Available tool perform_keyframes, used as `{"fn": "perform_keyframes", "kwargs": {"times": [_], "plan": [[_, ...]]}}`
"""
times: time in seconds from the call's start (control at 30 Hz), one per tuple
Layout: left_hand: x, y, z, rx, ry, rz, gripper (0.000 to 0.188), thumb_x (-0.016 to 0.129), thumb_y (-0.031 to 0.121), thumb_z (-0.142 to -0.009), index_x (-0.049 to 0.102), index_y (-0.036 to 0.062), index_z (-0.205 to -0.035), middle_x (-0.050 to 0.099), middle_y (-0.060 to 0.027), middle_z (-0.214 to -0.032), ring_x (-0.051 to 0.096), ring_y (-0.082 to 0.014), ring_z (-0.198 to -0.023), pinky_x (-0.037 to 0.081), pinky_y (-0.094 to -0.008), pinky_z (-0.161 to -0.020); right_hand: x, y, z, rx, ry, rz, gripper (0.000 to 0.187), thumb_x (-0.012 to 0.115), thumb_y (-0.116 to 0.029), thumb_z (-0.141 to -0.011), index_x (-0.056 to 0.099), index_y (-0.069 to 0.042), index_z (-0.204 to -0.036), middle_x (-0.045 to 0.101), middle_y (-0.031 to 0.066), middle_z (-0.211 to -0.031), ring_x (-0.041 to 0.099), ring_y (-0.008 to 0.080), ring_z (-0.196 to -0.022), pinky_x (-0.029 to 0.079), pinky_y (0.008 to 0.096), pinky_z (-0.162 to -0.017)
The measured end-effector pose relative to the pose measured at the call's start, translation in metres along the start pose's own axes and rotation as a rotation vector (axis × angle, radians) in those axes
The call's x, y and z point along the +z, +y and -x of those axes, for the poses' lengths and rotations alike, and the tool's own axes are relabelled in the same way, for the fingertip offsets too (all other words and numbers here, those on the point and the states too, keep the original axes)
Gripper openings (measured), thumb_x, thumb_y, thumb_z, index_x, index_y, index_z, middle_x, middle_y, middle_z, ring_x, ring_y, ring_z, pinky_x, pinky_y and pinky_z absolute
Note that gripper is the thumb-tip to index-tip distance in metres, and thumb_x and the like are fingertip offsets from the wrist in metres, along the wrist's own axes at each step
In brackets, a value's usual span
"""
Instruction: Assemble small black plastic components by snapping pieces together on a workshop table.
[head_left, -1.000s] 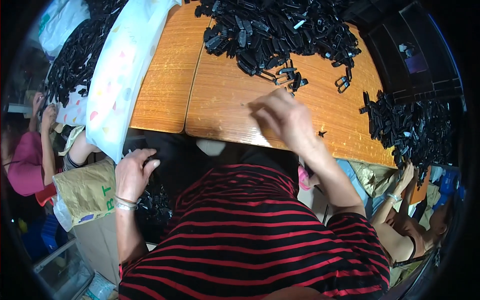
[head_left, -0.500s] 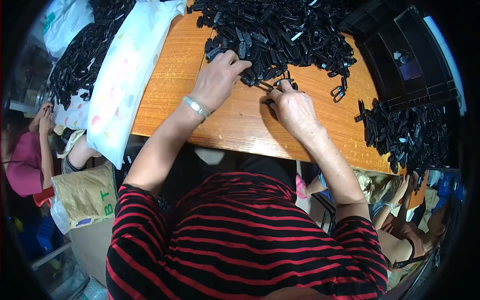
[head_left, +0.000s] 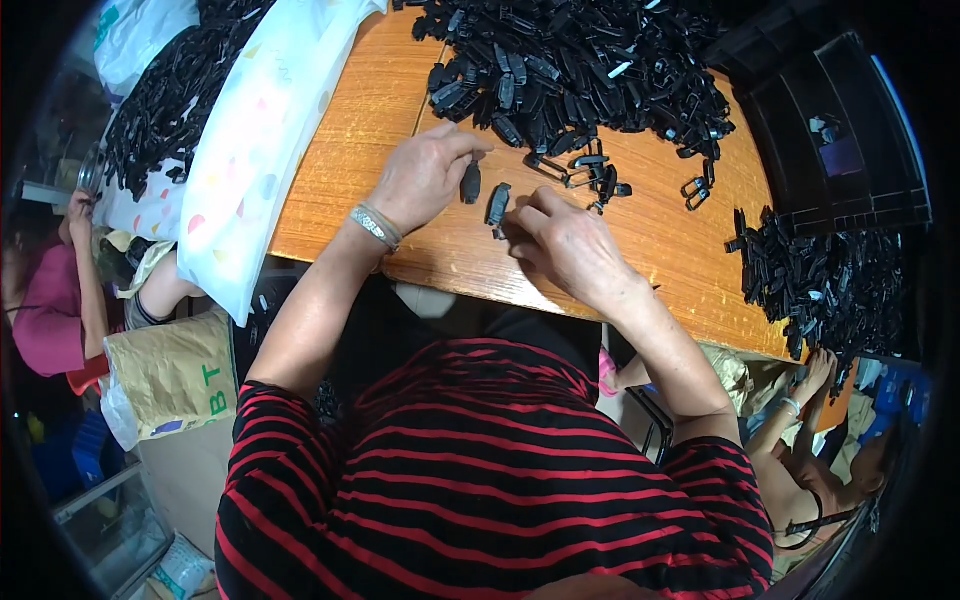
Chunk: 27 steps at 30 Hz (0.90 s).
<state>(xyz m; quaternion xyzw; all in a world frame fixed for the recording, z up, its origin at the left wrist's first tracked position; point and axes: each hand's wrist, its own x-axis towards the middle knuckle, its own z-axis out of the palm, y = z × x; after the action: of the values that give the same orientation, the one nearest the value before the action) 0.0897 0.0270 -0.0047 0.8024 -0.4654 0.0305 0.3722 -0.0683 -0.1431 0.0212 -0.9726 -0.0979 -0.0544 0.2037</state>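
Over the wooden table, my left hand (head_left: 425,175) has its fingers bent together at a small black oval plastic piece (head_left: 471,184), which shows just below the fingertips. My right hand (head_left: 575,245) is closed, thumb and fingers at the lower end of a black plastic clip piece (head_left: 498,204). The two pieces stand a short gap apart, between my hands. Several loose black buckle parts (head_left: 597,178), some of them open frames, lie beyond my right hand. Past both hands spreads a large heap of black plastic clip parts (head_left: 570,80).
A second heap of black parts (head_left: 820,280) covers the table's right corner, beside a black bin (head_left: 830,130). A single frame (head_left: 695,192) lies apart. On the left are a white patterned plastic bag (head_left: 260,150) and more black parts (head_left: 180,110). Other people's hands (head_left: 815,375) work on both sides.
My left hand has drawn back from the heap's edge, and the oval piece now shows by it. The right hand has come nearer, leaving buckle parts behind on the table. The view has shifted slightly.
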Motion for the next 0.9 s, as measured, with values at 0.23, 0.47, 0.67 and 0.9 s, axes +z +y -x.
{"fn": "perform_keyframes", "kwargs": {"times": [0.23,0.47,0.67,0.9], "plan": [[-0.005,0.024,0.008,-0.205,-0.037,-0.131,0.021,0.065,0.019,-0.088,0.067,0.0042,-0.103,0.064,-0.0148,-0.092,0.063,-0.0326,-0.084,0.051,-0.0401,-0.074,-0.009,-0.006,0.000,0.084,-0.062,-0.030,0.025,0.071,-0.009,-0.078,0.063,-0.004,-0.101,0.059,0.0119,-0.099,0.064,0.0320,-0.083,0.053,0.0399,-0.069],[0.007,0.037,0.022,-0.292,-0.033,-0.151,0.024,0.074,0.018,-0.079,0.062,0.0021,-0.092,0.063,-0.0152,-0.088,0.062,-0.0349,-0.079,0.050,-0.0401,-0.070,0.001,-0.003,0.000,0.133,0.168,-0.174,0.024,0.072,-0.008,-0.081,0.061,0.001,-0.100,0.062,0.0160,-0.092,0.065,0.0334,-0.080,0.052,0.0380,-0.067],[0.020,0.031,0.036,-0.286,0.079,0.312,0.022,0.070,0.008,-0.083,0.059,-0.0007,-0.100,0.064,-0.0102,-0.089,0.063,-0.0231,-0.074,0.052,-0.0315,-0.066,0.020,-0.007,-0.006,0.233,0.309,-0.383,0.023,0.071,-0.007,-0.083,0.060,0.002,-0.101,0.065,0.0120,-0.085,0.064,0.0192,-0.068,0.051,0.0295,-0.062],[0.012,0.046,0.040,-0.584,0.092,1.256,0.029,0.061,0.005,-0.092,0.056,-0.0024,-0.120,0.065,-0.0030,-0.090,0.060,-0.0058,-0.069,0.046,-0.0173,-0.059,0.024,-0.022,-0.010,0.281,0.463,-0.609,0.024,0.068,-0.004,-0.086,0.060,0.001,-0.108,0.064,0.0046,-0.086,0.060,0.0072,-0.070,0.048,0.0219,-0.062]]}}
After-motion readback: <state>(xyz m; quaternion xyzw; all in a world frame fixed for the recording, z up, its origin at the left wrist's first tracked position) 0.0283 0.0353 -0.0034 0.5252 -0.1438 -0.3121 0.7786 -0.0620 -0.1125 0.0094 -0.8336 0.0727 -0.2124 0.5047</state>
